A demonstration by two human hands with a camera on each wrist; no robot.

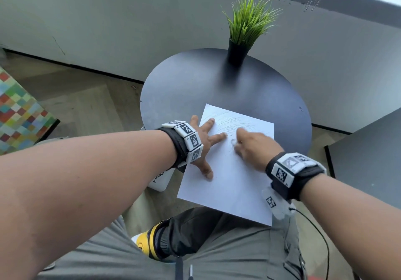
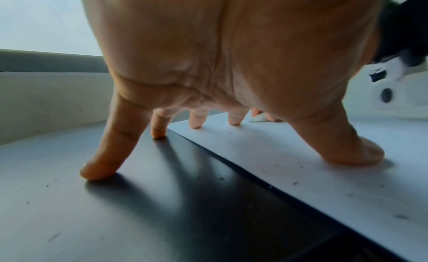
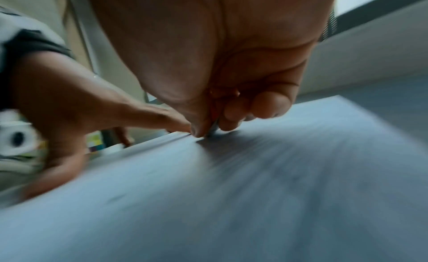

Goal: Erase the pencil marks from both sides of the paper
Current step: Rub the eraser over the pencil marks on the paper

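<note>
A sheet of paper (image 1: 227, 171) lies on a round dark desk (image 1: 184, 88), its near edge overhanging. The left hand (image 1: 201, 147) presses it flat with spread fingers. The right hand (image 1: 253, 147) pinches a small white eraser (image 2: 259, 118) against the pencil marks (image 1: 232, 119) at the far end.
</note>
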